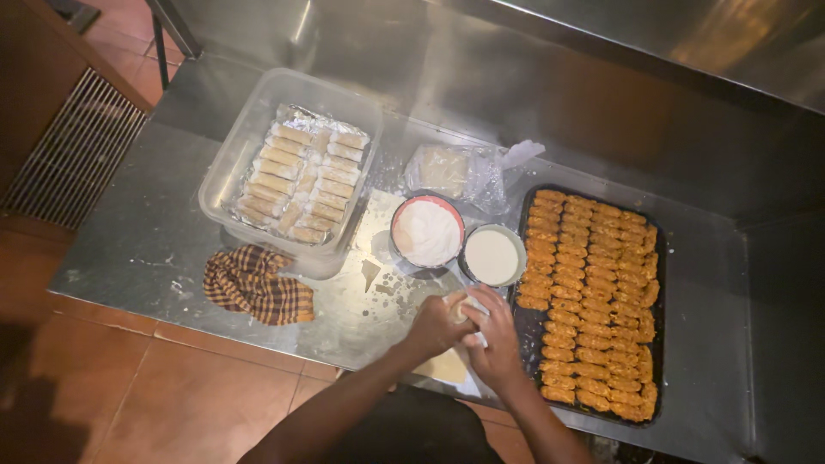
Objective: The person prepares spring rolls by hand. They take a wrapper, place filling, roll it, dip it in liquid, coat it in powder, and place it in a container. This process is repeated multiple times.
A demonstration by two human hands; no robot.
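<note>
**Two hands closed on one pale wrapper piece at the counter edge**

Two hands meet over a single item. Left hand [434, 326]: fingers curled together around a small pale piece of dough wrapper [458, 307], which shows only as a sliver between the knuckles. Right hand [491, 331]: fingers bent over the same piece from the other side, tips touching it. Neither hand is nearer; the piece sits between both, so its long axis cannot be read. Whether filling lies inside is hidden by the fingers.

Just under the hands: a flat pale sheet [447, 367], partly covered by the wrists.

Just beyond the fingertips: a small bowl of white liquid [492, 256]; beside it, toward the left hand's side, a red-rimmed bowl of white powder [427, 232].

Touching the right hand's outer side: a dark tray [660, 283] of orange filling sticks in rows.

Farther off past the left hand: a checked cloth [255, 284], and a clear tub [225, 172] holding rolled pale pieces on foil.

Beyond the bowls: a crumpled plastic bag [460, 172], contents unclear.

All rest on a steel counter [129, 232].
</note>
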